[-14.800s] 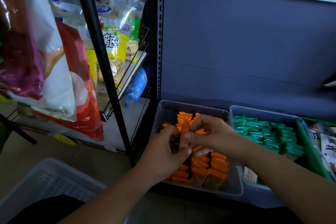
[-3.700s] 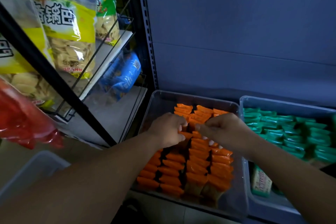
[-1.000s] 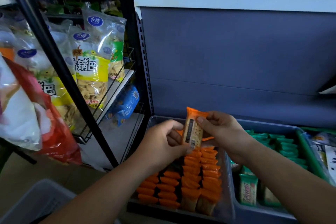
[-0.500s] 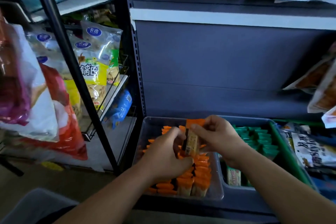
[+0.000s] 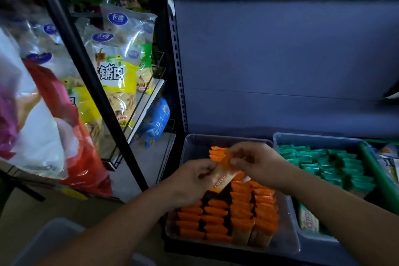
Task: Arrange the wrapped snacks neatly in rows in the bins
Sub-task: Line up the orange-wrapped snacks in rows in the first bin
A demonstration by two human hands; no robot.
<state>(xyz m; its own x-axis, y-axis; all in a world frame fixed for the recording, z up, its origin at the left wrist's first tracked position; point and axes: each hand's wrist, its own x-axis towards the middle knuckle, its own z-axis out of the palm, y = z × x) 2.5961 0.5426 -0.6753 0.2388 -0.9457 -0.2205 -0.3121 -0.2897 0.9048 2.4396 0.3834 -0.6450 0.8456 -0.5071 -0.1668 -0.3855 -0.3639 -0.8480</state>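
1. Head view, hands: left hand (image 5: 194, 181) and right hand (image 5: 257, 164) meet over the clear rectangular plastic bin (image 5: 194, 147). Both pinch one long orange-ended wrapped snack bar (image 5: 223, 176) btwn thumb and curled fingers, left hand at its lower end, right hand at its upper end
2. Same view, key relation: the bar is held clear above the rows of orange wrapped snacks (image 5: 239, 211), long axis tilted, upper end toward the back of the bin. The rows stand on edge and run front to back, so the bar prob needs turning to match. A dark gap in the left-centre row sits right under the left hand, so that hand is nearer; likely the slot, but can't be sure
3. Same view, looks: pale beige middle w/ a printed strip, crimped orange ends, thin glossy film. Blurred, text unreadable. Prob light, crinkly, easy to let slip
4. Same view, rest: grey plastic bin (image 5: 313, 138) of green wrapped snacks (image 5: 323, 164) just beside on the right, in rows; hanging snack bags (image 5: 121, 67) on the black wire rack (image 5: 86, 71) at left
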